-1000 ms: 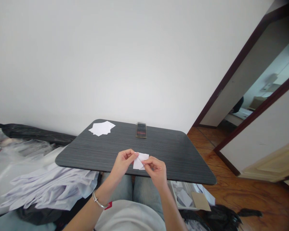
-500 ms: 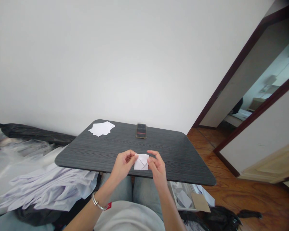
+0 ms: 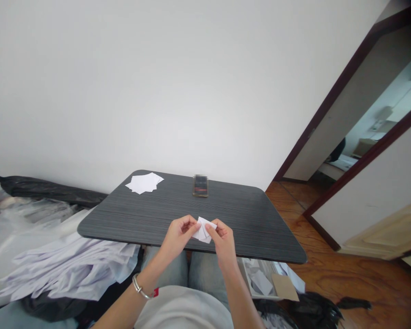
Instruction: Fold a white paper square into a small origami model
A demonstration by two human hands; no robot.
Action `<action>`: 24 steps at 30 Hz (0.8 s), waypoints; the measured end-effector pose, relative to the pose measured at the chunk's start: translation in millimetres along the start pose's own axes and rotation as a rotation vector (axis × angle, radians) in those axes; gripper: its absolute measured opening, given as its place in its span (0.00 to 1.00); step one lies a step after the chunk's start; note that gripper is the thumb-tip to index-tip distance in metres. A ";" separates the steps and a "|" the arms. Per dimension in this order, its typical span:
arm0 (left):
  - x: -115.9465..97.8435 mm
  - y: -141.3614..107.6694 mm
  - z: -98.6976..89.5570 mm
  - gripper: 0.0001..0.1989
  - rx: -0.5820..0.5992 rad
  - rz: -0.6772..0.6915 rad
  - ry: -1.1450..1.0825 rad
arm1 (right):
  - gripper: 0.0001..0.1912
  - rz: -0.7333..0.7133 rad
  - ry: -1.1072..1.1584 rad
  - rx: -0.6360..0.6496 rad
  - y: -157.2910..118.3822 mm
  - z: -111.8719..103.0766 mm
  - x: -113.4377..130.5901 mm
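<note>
A small folded white paper [image 3: 203,234] is held between both hands above the front edge of the dark table [image 3: 150,214]. My left hand [image 3: 178,232] pinches its left side between thumb and fingers. On the right side, my right hand [image 3: 223,236] grips it with the thumb pressed on top. The paper is tilted, with a fold line across its face; parts of it are hidden under the thumbs. A pile of white paper sheets [image 3: 144,183] lies fanned out at the table's far left.
A phone [image 3: 200,186] rests near the table's back edge, by the white wall [image 3: 192,91]. Below on the right stands a box [image 3: 260,278] with papers. Crumpled white cloth [image 3: 71,265] and plastic bags lie at the left. A doorway [image 3: 349,123] opens on the right.
The folded paper has turned clockwise from nearly square to tilted. My right hand has closed in on it, its raised forefinger coming down and its thumb moving over the paper.
</note>
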State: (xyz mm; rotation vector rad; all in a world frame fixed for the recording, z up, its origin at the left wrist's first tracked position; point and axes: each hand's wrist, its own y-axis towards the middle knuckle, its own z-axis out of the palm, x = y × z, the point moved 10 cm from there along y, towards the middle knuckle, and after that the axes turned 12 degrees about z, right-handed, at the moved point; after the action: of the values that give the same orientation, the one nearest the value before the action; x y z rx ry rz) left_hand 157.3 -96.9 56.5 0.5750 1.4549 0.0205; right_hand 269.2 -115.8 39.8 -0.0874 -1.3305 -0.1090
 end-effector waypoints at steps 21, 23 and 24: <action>-7.2 0.2 8.8 0.12 0.124 0.033 0.106 | 0.11 0.106 0.055 0.079 1.7 6.0 -9.0; -6.3 -0.1 8.3 0.13 0.121 0.031 0.105 | 0.10 0.091 0.055 0.073 1.4 5.8 -7.1; -6.0 -0.1 7.9 0.13 0.118 0.031 0.103 | 0.10 0.081 0.052 0.067 1.3 5.4 -6.1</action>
State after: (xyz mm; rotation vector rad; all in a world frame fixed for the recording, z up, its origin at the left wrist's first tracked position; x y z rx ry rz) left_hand 163.9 -101.9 62.0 0.7014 1.5550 -0.0121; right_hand 262.7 -113.7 35.2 -0.0810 -1.2756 0.0019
